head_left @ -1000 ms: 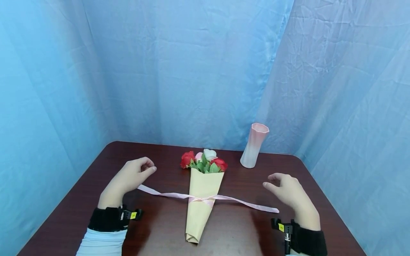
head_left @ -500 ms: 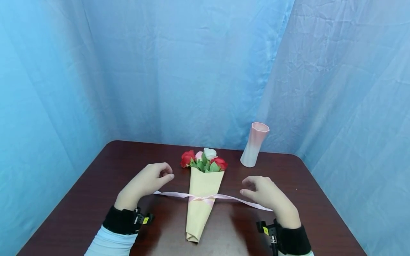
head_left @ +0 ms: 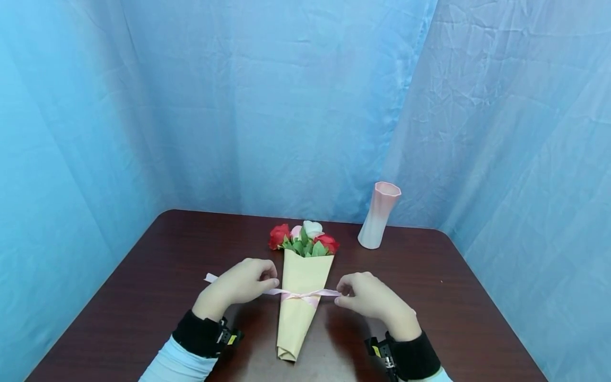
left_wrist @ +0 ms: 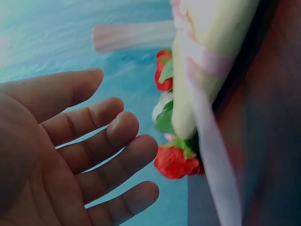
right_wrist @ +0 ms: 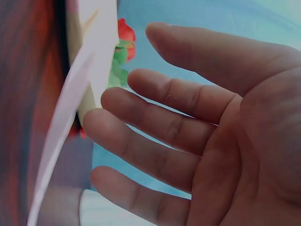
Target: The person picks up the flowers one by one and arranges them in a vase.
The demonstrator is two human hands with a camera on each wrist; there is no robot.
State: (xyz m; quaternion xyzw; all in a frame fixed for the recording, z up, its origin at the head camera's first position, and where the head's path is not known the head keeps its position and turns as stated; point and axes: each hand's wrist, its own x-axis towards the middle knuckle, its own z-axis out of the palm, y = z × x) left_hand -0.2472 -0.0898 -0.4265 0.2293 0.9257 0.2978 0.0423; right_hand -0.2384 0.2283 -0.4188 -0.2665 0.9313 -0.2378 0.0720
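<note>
A bouquet [head_left: 299, 273] in cream wrapping paper lies mid-table, with red, pink and white roses [head_left: 326, 243] and green leaves at its far end. Round its middle runs a pale pink ribbon [head_left: 305, 295], crossed at the front, its two tails spread left and right. Just left of the paper, my left hand [head_left: 241, 281] hovers over one tail, fingers loosely bent. My right hand [head_left: 374, 298] is over the other tail on the right, hiding most of it. Both wrist views show thumb and fingers apart, holding nothing, with the ribbon [left_wrist: 209, 132] beyond the fingertips.
A pink-and-white vase [head_left: 379, 216] stands upright at the back right of the dark wooden table [head_left: 468, 318]. Blue curtains [head_left: 286, 106] hang behind the table and along both sides.
Both hands have moved inward from the ribbon's outer ends towards the bouquet, the left going right and the right going left. Bouquet, ribbon and vase have stayed in place.
</note>
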